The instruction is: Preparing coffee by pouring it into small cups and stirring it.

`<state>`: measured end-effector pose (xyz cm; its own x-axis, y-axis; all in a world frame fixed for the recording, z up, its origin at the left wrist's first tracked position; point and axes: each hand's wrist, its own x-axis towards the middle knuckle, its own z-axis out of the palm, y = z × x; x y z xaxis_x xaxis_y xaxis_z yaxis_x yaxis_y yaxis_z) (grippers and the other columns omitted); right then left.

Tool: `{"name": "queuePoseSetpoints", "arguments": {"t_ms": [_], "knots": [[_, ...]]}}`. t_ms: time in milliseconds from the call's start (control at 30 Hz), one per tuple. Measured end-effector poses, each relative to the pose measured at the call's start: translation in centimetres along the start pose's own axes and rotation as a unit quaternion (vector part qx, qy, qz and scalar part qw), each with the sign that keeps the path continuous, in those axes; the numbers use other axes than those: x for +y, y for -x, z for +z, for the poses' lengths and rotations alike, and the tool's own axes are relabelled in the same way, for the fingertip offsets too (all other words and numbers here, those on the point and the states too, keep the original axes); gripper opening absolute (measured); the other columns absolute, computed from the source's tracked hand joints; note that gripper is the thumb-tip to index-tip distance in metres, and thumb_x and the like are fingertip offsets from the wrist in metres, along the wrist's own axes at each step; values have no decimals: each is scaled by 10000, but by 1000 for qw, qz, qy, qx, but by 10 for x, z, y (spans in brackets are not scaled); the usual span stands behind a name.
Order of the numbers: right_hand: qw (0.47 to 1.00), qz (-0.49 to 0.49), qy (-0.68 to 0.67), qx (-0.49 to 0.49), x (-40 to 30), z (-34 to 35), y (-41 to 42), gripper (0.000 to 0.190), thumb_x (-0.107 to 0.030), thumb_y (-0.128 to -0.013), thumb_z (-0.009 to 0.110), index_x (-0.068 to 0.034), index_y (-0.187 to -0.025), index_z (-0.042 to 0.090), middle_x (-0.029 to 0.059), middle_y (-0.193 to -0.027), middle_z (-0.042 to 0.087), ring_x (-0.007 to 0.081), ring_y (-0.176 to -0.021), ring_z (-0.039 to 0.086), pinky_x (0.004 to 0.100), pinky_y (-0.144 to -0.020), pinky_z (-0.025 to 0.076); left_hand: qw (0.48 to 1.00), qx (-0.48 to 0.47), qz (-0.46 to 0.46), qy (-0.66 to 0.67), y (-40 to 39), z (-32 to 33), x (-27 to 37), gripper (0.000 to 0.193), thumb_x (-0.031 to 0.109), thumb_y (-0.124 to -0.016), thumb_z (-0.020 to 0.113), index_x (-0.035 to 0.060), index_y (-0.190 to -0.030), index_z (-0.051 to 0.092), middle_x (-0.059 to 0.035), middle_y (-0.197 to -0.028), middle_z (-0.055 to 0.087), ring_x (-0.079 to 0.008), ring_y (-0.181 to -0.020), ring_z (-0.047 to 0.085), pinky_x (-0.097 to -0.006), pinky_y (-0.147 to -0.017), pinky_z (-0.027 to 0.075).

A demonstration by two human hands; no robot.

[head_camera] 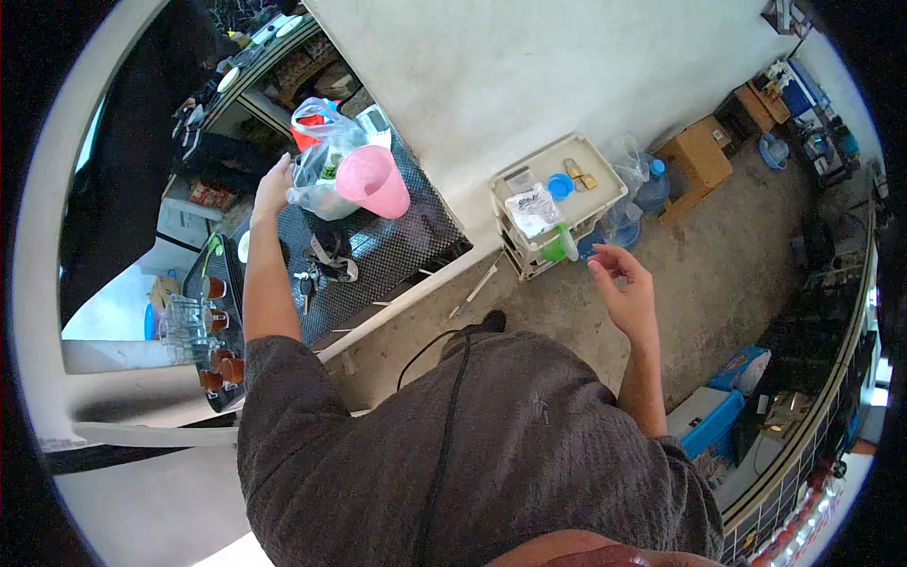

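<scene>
My left hand (273, 190) reaches to the left edge of a clear plastic bag (322, 202) on a dark textured tabletop (397, 248). Whether its fingers pinch the plastic is hidden by the back of the hand. Something green shows through the bag. A pink plastic cup (372, 181) stands against it, and a red item (306, 133) sits behind. Closer to my body lie a dark strapped item (333, 255) and some keys (306, 287). My right hand (627, 290) hangs in the air over the floor, fingers curled but apart, holding nothing. It is near a white plastic rack.
The white rack (595, 159) bears a padlock (581, 177), a blue lid (560, 186) and a white packet (533, 210). Water jugs (653, 188) and a cardboard box (698, 166) stand beyond. Glass mugs (181, 319) and brown-filled cups (215, 320) sit at the left.
</scene>
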<state>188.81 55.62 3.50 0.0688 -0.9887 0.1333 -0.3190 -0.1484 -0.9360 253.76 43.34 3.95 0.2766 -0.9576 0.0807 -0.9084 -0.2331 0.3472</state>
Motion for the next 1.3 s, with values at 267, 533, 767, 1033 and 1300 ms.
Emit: {"name": "queuePoseSetpoints", "arguments": {"t_ms": [267,533,767,1033,1300], "knots": [[1000,18,-6,11,-1,-1,6,258,-122,-894,712,-6,-1122,678,90,-939,737,128,-842,661,278,-792,507,998,-14,6,-62,-2,1,25,464,310,-1003,476,63,-1394,511,-256,-1282,586,-407,-1169,584,-446,-976,472],[1000,15,26,8,-2,0,14,258,-145,-898,707,-23,-1123,682,63,-929,735,122,-854,656,279,-773,489,997,24,48,-48,3,4,13,495,322,-995,493,52,-1410,490,-280,-1237,605,-425,-1143,592,-452,-960,475],[999,32,29,-8,1,3,21,269,-86,-902,691,-11,-1160,666,62,-971,730,101,-882,641,267,-794,493,995,-24,84,-41,4,0,8,540,303,-973,525,9,-1422,464,-298,-1236,606,-402,-1171,597,-417,-965,473],[999,43,-7,-7,14,8,27,263,-111,-886,709,-36,-1137,682,59,-947,741,116,-868,663,267,-773,481,996,-4,54,-77,-11,7,0,466,296,-1004,481,84,-1419,493,-274,-1191,624,-424,-1108,608,-445,-913,491],[999,42,1,-21,16,11,17,264,-119,-890,710,-33,-1137,677,53,-953,743,114,-876,663,273,-767,477,997,19,43,-64,-24,11,-28,473,301,-995,493,94,-1420,491,-263,-1187,633,-422,-1105,611,-465,-912,490]]}}
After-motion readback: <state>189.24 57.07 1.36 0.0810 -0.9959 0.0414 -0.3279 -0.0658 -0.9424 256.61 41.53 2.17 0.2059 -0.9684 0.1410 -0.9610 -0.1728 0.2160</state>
